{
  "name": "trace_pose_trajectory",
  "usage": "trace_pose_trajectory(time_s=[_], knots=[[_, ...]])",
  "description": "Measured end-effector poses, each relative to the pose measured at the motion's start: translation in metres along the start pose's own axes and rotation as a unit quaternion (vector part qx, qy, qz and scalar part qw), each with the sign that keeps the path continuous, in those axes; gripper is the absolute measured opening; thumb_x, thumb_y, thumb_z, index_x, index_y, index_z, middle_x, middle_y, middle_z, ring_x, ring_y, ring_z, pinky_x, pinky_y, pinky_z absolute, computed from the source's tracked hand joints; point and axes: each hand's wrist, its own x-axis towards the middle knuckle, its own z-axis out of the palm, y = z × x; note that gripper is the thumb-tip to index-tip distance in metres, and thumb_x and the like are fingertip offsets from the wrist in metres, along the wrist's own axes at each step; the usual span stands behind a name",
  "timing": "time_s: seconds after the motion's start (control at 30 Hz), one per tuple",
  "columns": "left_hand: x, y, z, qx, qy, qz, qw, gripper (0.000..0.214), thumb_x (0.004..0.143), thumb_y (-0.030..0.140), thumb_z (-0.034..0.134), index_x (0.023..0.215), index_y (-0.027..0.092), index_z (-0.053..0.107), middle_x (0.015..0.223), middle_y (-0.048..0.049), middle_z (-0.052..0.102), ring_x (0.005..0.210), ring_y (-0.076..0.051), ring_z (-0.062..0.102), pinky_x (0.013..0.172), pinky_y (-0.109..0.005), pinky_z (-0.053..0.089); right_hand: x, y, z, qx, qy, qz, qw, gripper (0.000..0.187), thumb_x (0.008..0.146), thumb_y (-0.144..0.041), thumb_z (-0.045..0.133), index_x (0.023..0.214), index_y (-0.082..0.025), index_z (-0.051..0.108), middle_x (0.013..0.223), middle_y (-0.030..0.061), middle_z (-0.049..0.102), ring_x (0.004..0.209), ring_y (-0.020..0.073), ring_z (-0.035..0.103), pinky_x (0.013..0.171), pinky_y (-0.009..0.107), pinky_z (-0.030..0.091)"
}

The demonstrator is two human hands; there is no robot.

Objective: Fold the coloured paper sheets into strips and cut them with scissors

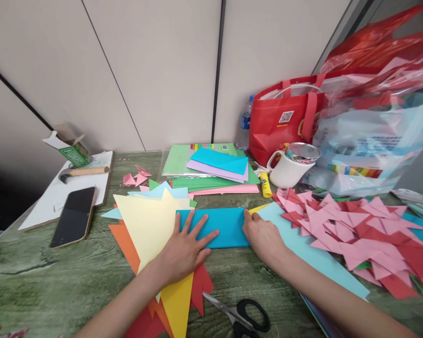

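Note:
A folded strip of blue paper [227, 227] lies flat in front of me on the green table. My left hand [186, 244] is spread over its left end, fingers apart and pressing down. At the right end, my right hand [264, 232] pinches the strip's edge between thumb and curled fingers. Under my left hand and forearm is a pile of cut paper in cream [150, 225], orange, yellow [178, 305] and red. A light blue sheet [313, 258] lies beneath my right hand and forearm. Black-handled scissors [245, 317] rest near the front edge, blades partly open.
Folded pink and red paper pieces [352, 234] heap at the right. Behind stand a white mug [289, 171], a glue stick [265, 184], a red bag [282, 122] and stacked coloured paper [204, 164]. At left are a phone [74, 216] and a hammer [86, 172].

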Motion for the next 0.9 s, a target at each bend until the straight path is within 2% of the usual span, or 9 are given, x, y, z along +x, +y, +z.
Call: trace_pose_trajectory(time_s=[0.1, 0.17, 0.27, 0.33, 0.4, 0.5, 0.57, 0.67, 0.9], knots=[[0.001, 0.002, -0.005, 0.001, -0.022, -0.003, 1.000, 0.046, 0.096, 0.047, 0.031, 0.142, 0.041, 0.028, 0.153, -0.0037, 0.022, 0.138, -0.042, 0.009, 0.102, -0.071, 0.013, -0.003, -0.003, -0.010, 0.001, 0.044, -0.026, 0.999, 0.033, 0.083, 0.002, 0.039, 0.108, -0.004, 0.059, 0.093, 0.0211, 0.062, 0.074, 0.0267, 0.067, 0.056, 0.032, 0.053], [0.002, 0.004, -0.009, 0.006, -0.040, -0.005, 0.999, 0.047, 0.096, 0.046, 0.033, 0.142, 0.041, 0.029, 0.152, -0.0049, 0.023, 0.138, -0.042, 0.009, 0.101, -0.071, 0.013, -0.005, -0.005, -0.012, 0.039, 0.098, -0.104, 0.989, 0.034, 0.080, 0.004, 0.039, 0.105, -0.006, 0.060, 0.100, 0.0223, 0.061, 0.092, 0.0303, 0.063, 0.066, 0.037, 0.055], [0.003, 0.005, -0.012, 0.015, -0.062, -0.010, 0.998, 0.048, 0.095, 0.045, 0.034, 0.142, 0.038, 0.029, 0.152, -0.0071, 0.024, 0.138, -0.042, 0.009, 0.101, -0.070, 0.013, -0.007, -0.010, -0.006, 0.164, 0.138, -0.270, 0.939, 0.034, 0.085, -0.004, 0.041, 0.112, -0.013, 0.059, 0.122, 0.0177, 0.056, 0.122, 0.0295, 0.047, 0.090, 0.043, 0.050], [0.003, 0.006, -0.013, 0.016, -0.060, -0.009, 0.998, 0.049, 0.096, 0.046, 0.033, 0.143, 0.036, 0.028, 0.152, -0.0083, 0.023, 0.138, -0.041, 0.009, 0.101, -0.069, 0.013, -0.008, -0.013, 0.002, 0.242, 0.116, -0.312, 0.911, 0.032, 0.089, -0.013, 0.042, 0.117, -0.016, 0.057, 0.131, 0.0147, 0.051, 0.131, 0.0274, 0.037, 0.099, 0.045, 0.043], [0.002, 0.005, -0.013, 0.010, -0.055, -0.004, 0.998, 0.052, 0.095, 0.050, 0.031, 0.144, 0.037, 0.024, 0.152, -0.0085, 0.022, 0.138, -0.041, 0.007, 0.102, -0.069, 0.011, -0.011, -0.016, 0.008, 0.297, 0.079, -0.300, 0.903, 0.030, 0.090, -0.019, 0.043, 0.118, -0.016, 0.054, 0.136, 0.0142, 0.047, 0.134, 0.0259, 0.033, 0.103, 0.045, 0.039], [0.000, 0.003, -0.015, -0.015, -0.069, -0.001, 0.998, 0.054, 0.094, 0.056, 0.027, 0.144, 0.038, 0.020, 0.153, -0.0072, 0.018, 0.138, -0.039, 0.003, 0.103, -0.067, 0.008, -0.016, -0.016, 0.007, 0.355, 0.035, -0.277, 0.892, 0.019, 0.089, -0.019, 0.046, 0.106, -0.017, 0.054, 0.141, 0.0140, 0.041, 0.137, 0.0228, 0.026, 0.106, 0.042, 0.036], [-0.001, 0.002, -0.016, -0.039, -0.080, -0.008, 0.996, 0.051, 0.095, 0.054, 0.021, 0.144, 0.038, 0.022, 0.154, -0.0052, 0.015, 0.139, -0.037, -0.001, 0.105, -0.065, 0.006, -0.019, -0.016, 0.004, 0.375, 0.014, -0.278, 0.884, 0.011, 0.089, -0.021, 0.047, 0.096, -0.018, 0.054, 0.144, 0.0137, 0.036, 0.139, 0.0220, 0.021, 0.107, 0.042, 0.034], [-0.001, 0.002, -0.014, -0.069, -0.065, -0.027, 0.995, 0.048, 0.098, 0.049, 0.014, 0.142, 0.037, 0.029, 0.154, -0.0016, 0.016, 0.140, -0.032, -0.002, 0.107, -0.062, 0.003, -0.022, -0.017, 0.000, 0.377, -0.003, -0.286, 0.881, 0.011, 0.091, -0.024, 0.046, 0.089, -0.019, 0.055, 0.147, 0.0120, 0.031, 0.140, 0.0227, 0.015, 0.108, 0.044, 0.029], [0.000, 0.006, -0.003, -0.051, -0.006, -0.044, 0.998, 0.041, 0.097, 0.043, 0.032, 0.136, 0.037, 0.041, 0.149, -0.0052, 0.031, 0.139, -0.035, 0.012, 0.107, -0.061, 0.011, -0.021, -0.025, 0.003, 0.377, 0.007, -0.267, 0.887, 0.012, 0.087, -0.023, 0.052, 0.082, -0.017, 0.061, 0.144, 0.0138, 0.034, 0.139, 0.0253, 0.018, 0.109, 0.045, 0.024]])
